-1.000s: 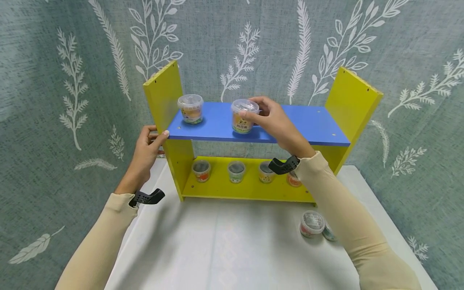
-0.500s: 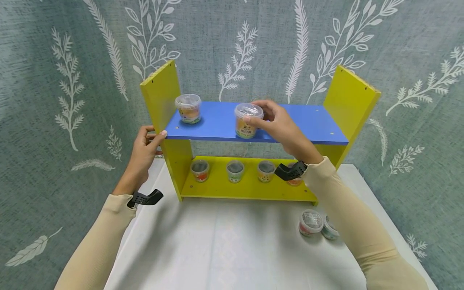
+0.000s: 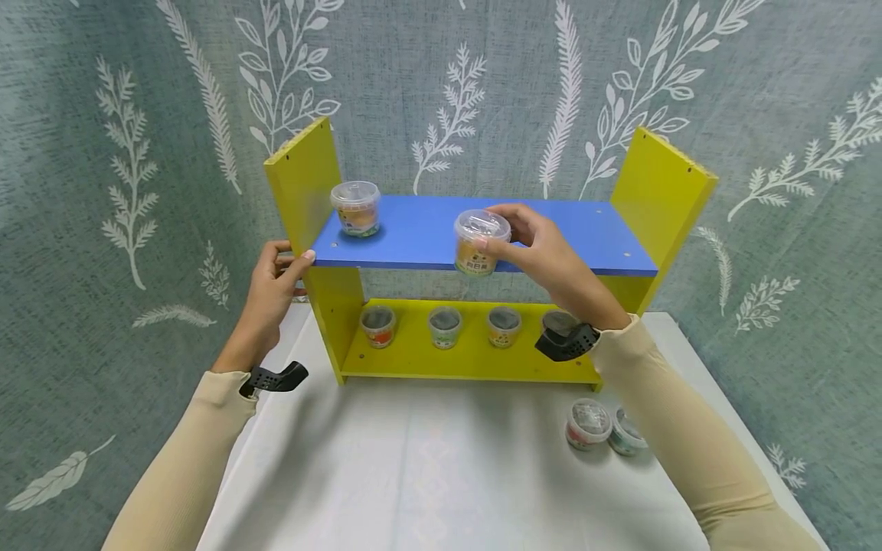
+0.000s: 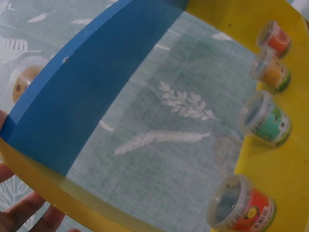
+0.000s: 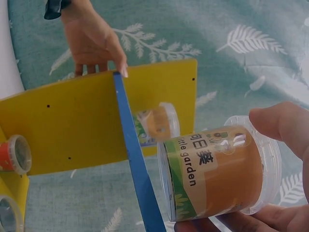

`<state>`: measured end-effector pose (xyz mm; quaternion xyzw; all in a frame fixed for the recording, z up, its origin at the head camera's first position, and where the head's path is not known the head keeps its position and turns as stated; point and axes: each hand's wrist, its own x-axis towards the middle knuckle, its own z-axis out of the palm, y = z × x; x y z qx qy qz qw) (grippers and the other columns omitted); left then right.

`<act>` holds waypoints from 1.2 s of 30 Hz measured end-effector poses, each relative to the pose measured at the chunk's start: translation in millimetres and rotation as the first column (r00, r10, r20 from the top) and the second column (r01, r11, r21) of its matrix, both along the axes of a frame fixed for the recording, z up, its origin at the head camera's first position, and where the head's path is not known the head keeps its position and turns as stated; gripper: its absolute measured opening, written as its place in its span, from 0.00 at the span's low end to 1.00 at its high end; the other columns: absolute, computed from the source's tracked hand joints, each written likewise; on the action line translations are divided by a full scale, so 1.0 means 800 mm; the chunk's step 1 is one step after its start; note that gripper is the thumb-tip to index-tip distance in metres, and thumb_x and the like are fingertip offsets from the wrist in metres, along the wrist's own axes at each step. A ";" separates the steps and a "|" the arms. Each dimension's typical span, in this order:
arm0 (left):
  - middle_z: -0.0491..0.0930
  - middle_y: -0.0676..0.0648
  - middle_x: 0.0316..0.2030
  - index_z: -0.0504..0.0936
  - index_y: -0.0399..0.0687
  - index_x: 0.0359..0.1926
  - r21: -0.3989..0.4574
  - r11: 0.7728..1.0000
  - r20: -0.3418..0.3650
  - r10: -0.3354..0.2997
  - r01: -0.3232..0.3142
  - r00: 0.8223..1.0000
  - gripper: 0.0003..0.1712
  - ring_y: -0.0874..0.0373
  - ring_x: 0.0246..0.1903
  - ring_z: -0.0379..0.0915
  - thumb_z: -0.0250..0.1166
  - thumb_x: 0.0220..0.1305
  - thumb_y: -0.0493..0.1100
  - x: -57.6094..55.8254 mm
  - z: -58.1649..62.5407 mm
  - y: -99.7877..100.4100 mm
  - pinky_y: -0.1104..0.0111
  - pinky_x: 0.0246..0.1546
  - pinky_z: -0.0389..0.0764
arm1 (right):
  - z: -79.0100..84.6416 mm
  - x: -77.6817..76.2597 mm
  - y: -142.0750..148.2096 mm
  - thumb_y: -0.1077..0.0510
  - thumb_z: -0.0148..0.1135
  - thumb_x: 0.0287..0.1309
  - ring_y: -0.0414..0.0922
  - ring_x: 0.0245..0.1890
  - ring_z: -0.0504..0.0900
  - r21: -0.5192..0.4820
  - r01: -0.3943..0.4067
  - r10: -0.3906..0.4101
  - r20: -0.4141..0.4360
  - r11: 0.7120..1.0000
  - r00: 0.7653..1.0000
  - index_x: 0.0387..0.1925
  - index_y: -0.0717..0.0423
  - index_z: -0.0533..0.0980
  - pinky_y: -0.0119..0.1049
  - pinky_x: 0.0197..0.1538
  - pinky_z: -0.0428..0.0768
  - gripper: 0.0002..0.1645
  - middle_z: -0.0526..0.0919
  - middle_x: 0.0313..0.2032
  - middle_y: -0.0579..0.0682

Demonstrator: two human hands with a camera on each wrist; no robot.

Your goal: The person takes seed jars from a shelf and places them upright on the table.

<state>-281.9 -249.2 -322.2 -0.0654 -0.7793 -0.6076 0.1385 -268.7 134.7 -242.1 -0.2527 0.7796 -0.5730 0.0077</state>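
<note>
My right hand [image 3: 534,243] grips a clear plastic tub [image 3: 477,252] with an orange label, thumb in front and fingers behind. The tub overlaps the front edge of the blue shelf board [image 3: 420,229]; in the right wrist view the label of the tub [image 5: 212,171] reads "little garden". On the left, my left hand [image 3: 274,285] holds the yellow side panel [image 3: 306,187] of the shelf unit, thumb at the blue board's corner and fingers round the panel's outer side. A similar lidded tub [image 3: 357,210] stands at the blue board's left end.
Several tubs stand in a row on the yellow lower shelf [image 3: 413,363], the rightmost tub [image 3: 560,321] partly behind my right wrist. On the white table [image 3: 413,459], a red-labelled tub [image 3: 588,425] and a green-labelled tub [image 3: 625,434] sit at front right. Patterned fabric [image 3: 386,92] hangs behind.
My right hand has brought the tub forward and slightly right, from over the blue board to its front edge. The left hand keeps its hold on the panel.
</note>
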 end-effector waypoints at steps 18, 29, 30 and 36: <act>0.67 0.48 0.52 0.60 0.54 0.62 0.001 1.000 -0.015 -0.014 0.014 1.000 0.31 0.53 0.51 0.64 0.55 0.66 0.63 0.000 0.000 0.000 0.53 0.47 0.67 | -0.006 0.017 0.016 0.41 0.67 0.55 0.45 0.53 0.74 0.018 -0.001 0.002 -0.026 1.000 1.000 0.64 0.41 0.64 0.47 0.56 0.71 0.38 0.75 0.55 0.44; 0.66 0.49 0.53 0.60 0.54 0.62 0.000 1.000 -0.005 -0.014 0.014 1.000 0.31 0.53 0.52 0.64 0.54 0.66 0.63 0.000 0.000 0.000 0.57 0.46 0.68 | -0.011 0.027 0.026 0.42 0.66 0.57 0.44 0.54 0.74 0.049 -0.005 0.007 -0.022 0.999 1.000 0.64 0.39 0.64 0.45 0.55 0.73 0.35 0.74 0.55 0.43; 0.66 0.48 0.53 0.60 0.54 0.62 0.001 1.000 -0.007 -0.013 0.013 1.000 0.31 0.53 0.52 0.63 0.54 0.66 0.63 0.000 0.000 0.000 0.56 0.46 0.68 | -0.012 0.028 0.027 0.42 0.65 0.57 0.44 0.54 0.74 0.053 -0.009 0.010 -0.022 0.999 1.000 0.64 0.39 0.64 0.45 0.55 0.73 0.35 0.74 0.55 0.43; 0.66 0.48 0.53 0.59 0.54 0.63 -0.001 1.000 -0.005 -0.015 0.015 1.000 0.32 0.53 0.52 0.63 0.54 0.66 0.63 0.001 0.001 0.000 0.58 0.46 0.68 | -0.017 0.032 0.036 0.45 0.65 0.59 0.44 0.56 0.74 0.040 -0.046 0.045 0.007 0.998 0.999 0.65 0.42 0.63 0.42 0.58 0.72 0.34 0.73 0.57 0.44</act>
